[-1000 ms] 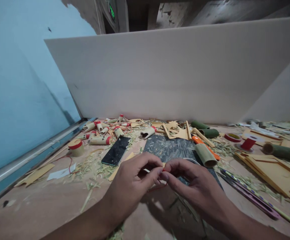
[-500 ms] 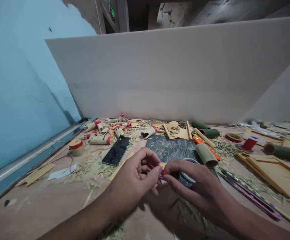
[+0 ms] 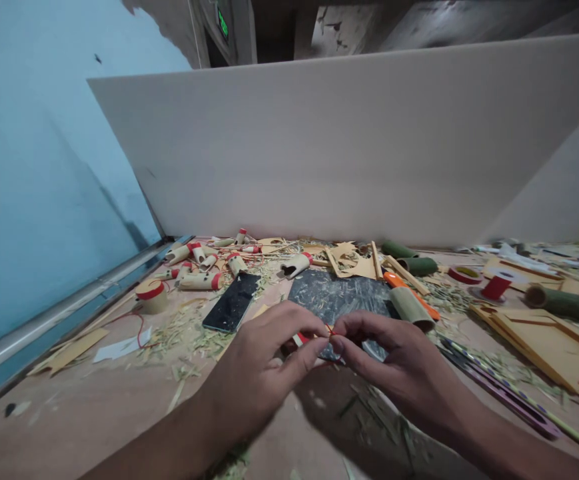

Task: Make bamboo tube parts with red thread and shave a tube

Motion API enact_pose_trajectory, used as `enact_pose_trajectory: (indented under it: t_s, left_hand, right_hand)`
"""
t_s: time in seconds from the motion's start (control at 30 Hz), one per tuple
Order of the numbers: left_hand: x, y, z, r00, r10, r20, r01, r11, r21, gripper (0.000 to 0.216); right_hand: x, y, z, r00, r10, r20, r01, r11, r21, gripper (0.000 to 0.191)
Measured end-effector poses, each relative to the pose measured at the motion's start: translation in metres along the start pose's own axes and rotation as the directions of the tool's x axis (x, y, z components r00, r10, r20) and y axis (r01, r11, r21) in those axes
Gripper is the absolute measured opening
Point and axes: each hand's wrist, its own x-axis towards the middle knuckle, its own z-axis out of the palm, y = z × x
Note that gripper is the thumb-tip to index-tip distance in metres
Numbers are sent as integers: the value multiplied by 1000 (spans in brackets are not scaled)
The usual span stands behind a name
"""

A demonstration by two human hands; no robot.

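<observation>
My left hand [image 3: 262, 370] and my right hand [image 3: 394, 370] meet fingertip to fingertip low in the middle of the view, above a dark cutting mat [image 3: 342, 297]. Both are pinched on a thin red thread [image 3: 330, 331] that runs between the fingertips. A small pale piece with a red end [image 3: 300, 339] shows under my left fingers; what it is I cannot make out. A black phone [image 3: 232, 301] lies flat just left of the mat.
Several small bamboo tubes with red bands [image 3: 202, 261] lie at the back left, with a red-banded spool [image 3: 152, 295] nearer. Green bamboo tubes [image 3: 416, 265], a red thread spool [image 3: 496, 287] and wooden frames [image 3: 544, 340] fill the right. Shavings litter the table; a white board [image 3: 349, 147] stands behind.
Both hands have stayed together over the mat, shifting slightly; the pinch on the red thread has tightened and the fingertips now sit a little higher.
</observation>
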Motion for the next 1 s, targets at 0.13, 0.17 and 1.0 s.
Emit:
enact_pose_trajectory:
  t_s: [0.13, 0.17, 1.0]
  left_hand:
    - [0, -3, 1, 999, 47, 10, -47, 999, -7, 11]
    - [-1, -4, 1, 999, 43, 23, -43, 999, -12, 11]
    - [-1, -4, 0, 997, 21, 72, -21, 1000, 4, 18]
  right_hand:
    - [-1, 1, 0, 1000, -18, 5, 18, 1000, -21, 18]
    - [-1, 1, 1, 1000, -26, 4, 26, 999, -28, 17]
    - [-3, -2, 0, 998, -64, 22, 65, 996, -62, 15]
